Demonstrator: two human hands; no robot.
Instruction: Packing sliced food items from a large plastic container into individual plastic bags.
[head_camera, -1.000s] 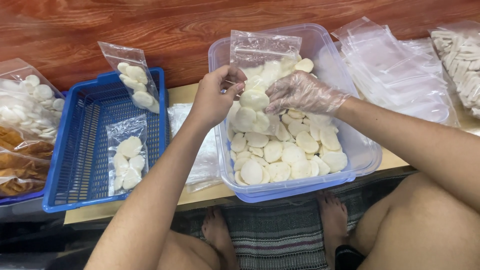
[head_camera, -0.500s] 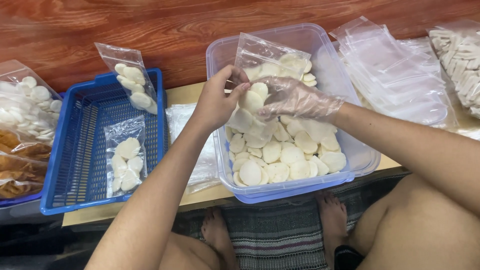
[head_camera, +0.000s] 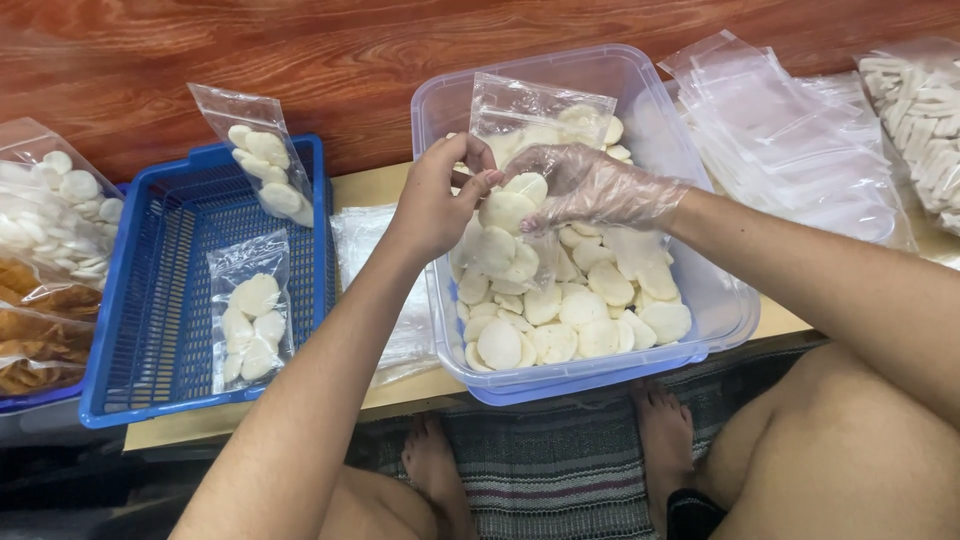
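Head view: left hand (head_camera: 435, 200) fingers pinch clear bag (head_camera: 520, 180); gloved right hand (head_camera: 590, 185) fingers pinch white discs (head_camera: 515, 205).

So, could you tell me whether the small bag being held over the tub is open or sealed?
Open: the left hand pinches the clear bag mouth while the gloved right hand reaches inside.

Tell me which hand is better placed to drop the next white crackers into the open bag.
Likely the right hand: it wears a clear glove, already holds round white crackers at the mouth of the clear bag, over the clear tub. The bare left hand pinches the bag's edge.
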